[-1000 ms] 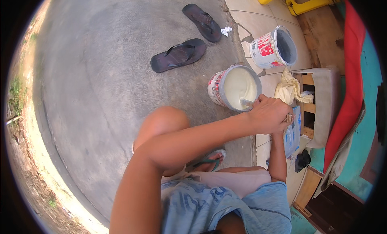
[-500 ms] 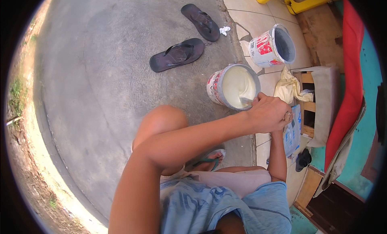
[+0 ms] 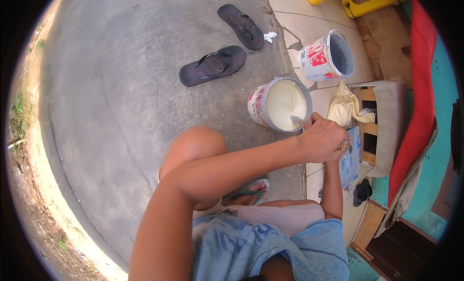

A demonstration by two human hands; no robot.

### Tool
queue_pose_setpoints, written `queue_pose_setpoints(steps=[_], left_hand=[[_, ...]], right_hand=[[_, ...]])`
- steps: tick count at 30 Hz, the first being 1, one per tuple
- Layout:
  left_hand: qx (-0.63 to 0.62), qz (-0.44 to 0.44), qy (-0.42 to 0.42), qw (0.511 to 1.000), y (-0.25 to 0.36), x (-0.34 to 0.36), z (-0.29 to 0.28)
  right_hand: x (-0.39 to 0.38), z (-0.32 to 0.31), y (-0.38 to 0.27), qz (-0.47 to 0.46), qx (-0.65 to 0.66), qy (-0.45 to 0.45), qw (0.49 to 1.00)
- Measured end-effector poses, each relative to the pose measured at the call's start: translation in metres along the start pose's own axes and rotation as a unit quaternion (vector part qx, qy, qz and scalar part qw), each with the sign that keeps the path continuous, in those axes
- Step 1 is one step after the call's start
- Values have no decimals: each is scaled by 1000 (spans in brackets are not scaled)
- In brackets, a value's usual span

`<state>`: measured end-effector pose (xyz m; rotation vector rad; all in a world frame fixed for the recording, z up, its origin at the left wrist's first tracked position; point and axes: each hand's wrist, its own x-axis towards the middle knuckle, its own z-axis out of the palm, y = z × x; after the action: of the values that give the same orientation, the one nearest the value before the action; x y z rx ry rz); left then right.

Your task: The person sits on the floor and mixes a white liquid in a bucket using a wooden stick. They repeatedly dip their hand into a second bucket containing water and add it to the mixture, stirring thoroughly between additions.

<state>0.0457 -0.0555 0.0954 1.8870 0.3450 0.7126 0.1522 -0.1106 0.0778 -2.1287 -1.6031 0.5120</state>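
The bucket (image 3: 257, 107) stands on the concrete (image 3: 130, 87) right by the edge of the tiles (image 3: 316, 174), just ahead of the bent knee (image 3: 195, 143), which seems to put its open mouth within easy reach of someone sitting or squatting low. It holds a smooth cream liquid (image 3: 285, 99), and a blade (image 3: 296, 120) dips into that liquid at the near right of the rim. The left hand (image 3: 323, 138) is beside that same part of the rim, fingers curled narrow round the blade's upper end, thumb side toward the bucket; gripping it there likely spares the knuckles from the liquid. How much handle lies inside the fist cannot be told. The left arm (image 3: 232, 170) crosses the body from the lower left, elbow bent and well out to the side, forearm slanting up toward the bucket with the back of the hand uppermost. The right forearm (image 3: 332, 189) rises from nearer the body, right of the bucket, and ends behind the left hand, so whether the right hand holds anything cannot be told. Beyond the bucket to the right is a second bucket (image 3: 313, 61); left of and beyond it lie dark sandals (image 3: 212, 68); just right of it is a pale cloth (image 3: 340, 107).
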Motion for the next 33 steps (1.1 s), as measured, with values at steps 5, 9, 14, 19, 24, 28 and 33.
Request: queue_pose_setpoints(steps=[5, 9, 14, 19, 24, 28, 33], left_hand=[[33, -23, 22, 999, 16, 7, -10], [87, 45, 20, 995, -14, 9, 16], [32, 23, 20, 999, -6, -1, 10], [16, -31, 16, 999, 15, 5, -14], [146, -1, 8, 989, 1, 11, -2], [64, 37, 41, 996, -15, 8, 17], [-11, -23, 43, 999, 2, 6, -1]], right_hand=[[10, 9, -17, 22, -76, -15, 997], [21, 22, 0, 18, -72, -12, 997], [4, 5, 13, 3, 5, 4, 1000], [5, 6, 1, -16, -8, 11, 1000], [25, 23, 4, -27, -9, 9, 1000], [10, 5, 12, -4, 13, -2, 1000], [5, 2, 10, -12, 17, 5, 1000]])
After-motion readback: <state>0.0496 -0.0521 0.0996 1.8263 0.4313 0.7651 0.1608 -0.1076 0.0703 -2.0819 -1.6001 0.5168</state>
